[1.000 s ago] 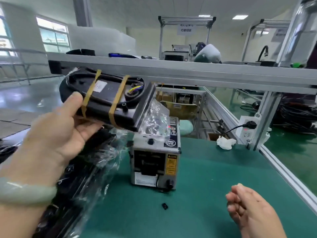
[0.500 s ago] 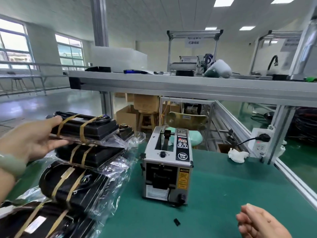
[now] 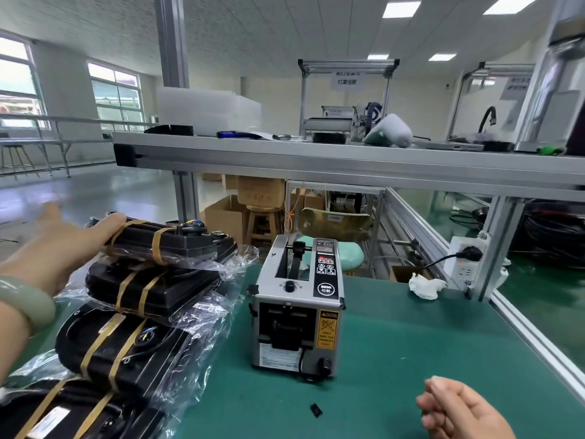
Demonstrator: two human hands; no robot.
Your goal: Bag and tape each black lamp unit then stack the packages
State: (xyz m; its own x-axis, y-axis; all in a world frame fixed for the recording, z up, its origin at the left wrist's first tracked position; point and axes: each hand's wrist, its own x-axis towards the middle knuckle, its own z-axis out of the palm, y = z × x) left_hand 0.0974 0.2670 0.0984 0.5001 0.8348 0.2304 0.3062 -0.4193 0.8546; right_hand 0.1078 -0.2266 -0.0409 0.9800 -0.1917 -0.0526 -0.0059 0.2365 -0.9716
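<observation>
Left hand [image 3: 60,248] is stretched out at the left side with the fingers straight, and one finger [image 3: 110,221] lies on the near end of the top package [image 3: 177,240]; as far as I see, it grips nothing. This package, a black lamp unit in a clear bag with two yellow tape bands, lies on a second package [image 3: 158,286]. Two more packages [image 3: 120,346] lie nearer to me on the green table [image 3: 395,359]. Just right of the pile stands the tape dispenser [image 3: 297,312]. My right hand [image 3: 459,410] hangs over the table at the lower right, fingers loosely curled, holding nothing. A small black piece [image 3: 316,409] lies between it and the dispenser.
</observation>
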